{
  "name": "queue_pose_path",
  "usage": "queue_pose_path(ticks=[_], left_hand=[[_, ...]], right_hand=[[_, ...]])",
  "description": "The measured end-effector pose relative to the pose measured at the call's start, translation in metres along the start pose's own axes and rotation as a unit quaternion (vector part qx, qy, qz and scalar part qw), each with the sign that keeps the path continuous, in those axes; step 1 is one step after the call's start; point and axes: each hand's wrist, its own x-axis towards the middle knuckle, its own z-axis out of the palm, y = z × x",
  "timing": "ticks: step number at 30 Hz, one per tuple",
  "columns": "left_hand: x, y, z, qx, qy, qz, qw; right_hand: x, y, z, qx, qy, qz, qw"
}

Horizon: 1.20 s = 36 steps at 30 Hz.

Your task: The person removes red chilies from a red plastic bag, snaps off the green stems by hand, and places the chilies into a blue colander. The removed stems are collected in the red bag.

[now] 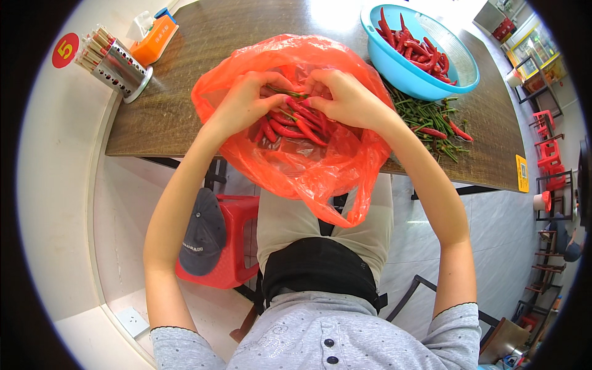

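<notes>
An open red plastic bag lies at the table's near edge, its handles hanging over. Several red chili peppers rest inside it, some with green stems. My left hand is over the bag, fingers curled around green chili stems. Facing it, my right hand has thumb and fingers pinched at the end of a chili, largely hidden by the fingers. The two hands nearly meet above the peppers. To the right, a pile of green stems with a few red chilies lies on the table.
A blue plastic colander holding red chilies stands at the back right of the wooden table. A metal chopstick holder and an orange tissue box are at the left. A cap lies on a red stool.
</notes>
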Motion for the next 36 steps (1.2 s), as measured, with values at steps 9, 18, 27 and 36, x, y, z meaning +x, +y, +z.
queue_pose_path(ticks=[9, 18, 27, 36], left_hand=[[0.000, 0.004, 0.005, -0.035, 0.055, 0.008, 0.998], [0.001, 0.006, 0.008, -0.009, 0.055, 0.027, 0.998], [0.003, 0.014, 0.001, -0.059, 0.058, -0.003, 0.997], [0.003, 0.018, -0.004, -0.105, 0.093, 0.062, 0.988]], right_hand=[[0.006, 0.011, 0.002, 0.040, -0.031, -0.037, 0.998], [0.011, 0.018, 0.001, -0.024, -0.121, -0.010, 0.992], [0.012, 0.008, -0.009, 0.018, -0.111, 0.020, 0.993], [0.009, 0.003, -0.013, 0.085, -0.076, 0.016, 0.993]])
